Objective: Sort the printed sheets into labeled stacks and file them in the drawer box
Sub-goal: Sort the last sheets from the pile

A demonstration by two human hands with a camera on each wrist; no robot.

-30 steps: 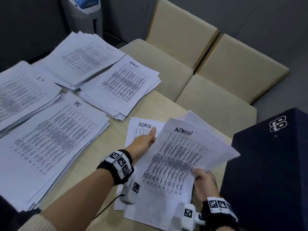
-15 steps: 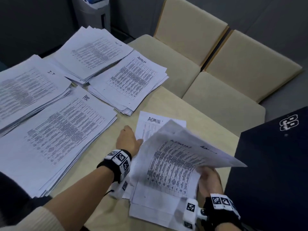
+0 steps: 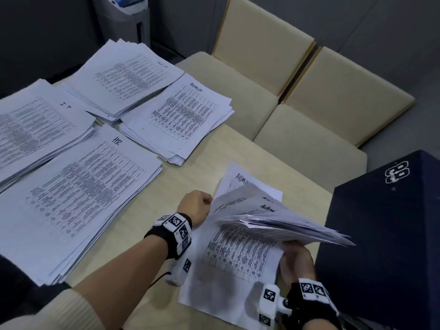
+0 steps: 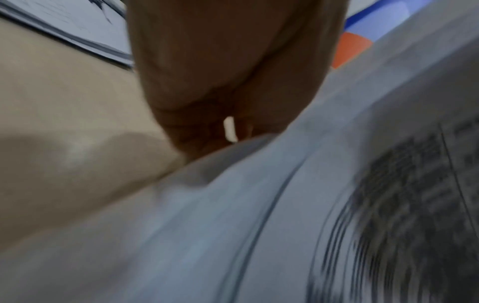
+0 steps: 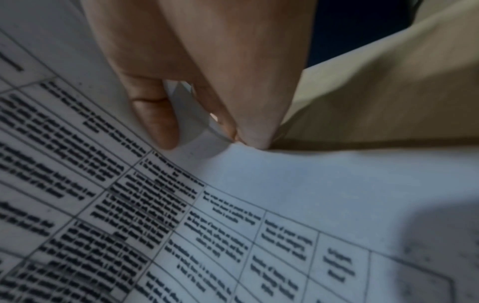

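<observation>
At the near right of the table, my right hand grips a bundle of printed sheets marked ADMIN by its near edge and holds it fanned, tilted up off the table. In the right wrist view the right hand has thumb and fingers pinching that paper edge. My left hand is curled at the bundle's left edge; in the blurred left wrist view the left hand shows a sliver of paper between its fingertips. One printed sheet lies flat underneath, and another ADMIN sheet lies behind it.
Labeled stacks cover the left of the tan table: HR, I.T, ADMIN and a far stack. A dark blue box stands close at the right. Cream chairs line the far edge.
The right hand has raised the ADMIN bundle from facing me to nearly edge-on. The left hand went from an outstretched thumb on the sheets to curled at their left edge.
</observation>
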